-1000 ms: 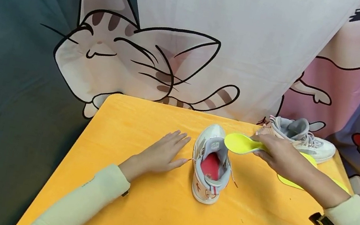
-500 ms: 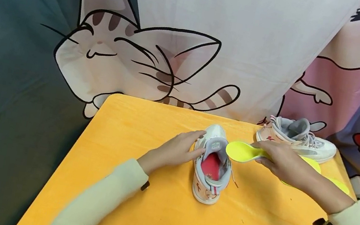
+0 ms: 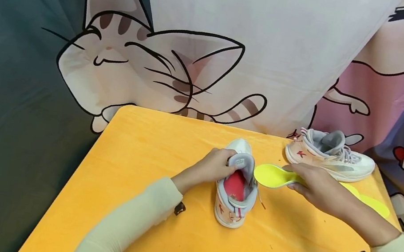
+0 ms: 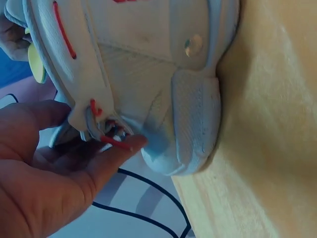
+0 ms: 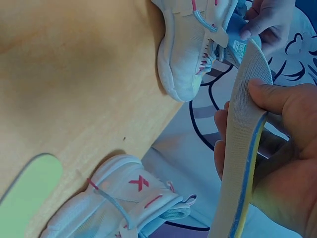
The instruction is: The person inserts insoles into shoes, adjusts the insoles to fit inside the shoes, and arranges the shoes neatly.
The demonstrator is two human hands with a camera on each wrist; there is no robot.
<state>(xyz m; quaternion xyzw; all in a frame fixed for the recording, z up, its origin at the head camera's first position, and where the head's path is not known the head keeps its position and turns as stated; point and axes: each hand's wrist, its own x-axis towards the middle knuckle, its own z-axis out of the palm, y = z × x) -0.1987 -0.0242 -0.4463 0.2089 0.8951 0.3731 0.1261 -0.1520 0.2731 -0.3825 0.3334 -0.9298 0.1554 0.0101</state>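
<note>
A white-and-peach sneaker point(image 3: 226, 213) with a red inside stands on the table, toe pointing away. My left hand point(image 3: 213, 164) pinches its grey tongue point(image 3: 245, 163) between thumb and fingers; the left wrist view shows the thumb beside the loosened red lace point(image 4: 116, 143). Just right of the shoe opening, my right hand point(image 3: 317, 187) grips a yellow insole point(image 3: 272, 176) by its middle, one rounded end pointing left toward the shoe. In the right wrist view, that insole's pale woven face point(image 5: 240, 129) shows, with the thumb on it and fingers behind.
The matching sneaker point(image 3: 353, 167) stands at the table's back right corner. A second yellow insole point(image 5: 34, 193) lies flat on the yellow-covered table point(image 3: 167, 138), partly behind my right arm. A cat-printed curtain point(image 3: 181, 59) hangs right behind the table.
My left hand has moved right from the bare table to the sneaker and taken hold of its tongue. My right hand has lowered slightly, bringing the insole down beside the opening.
</note>
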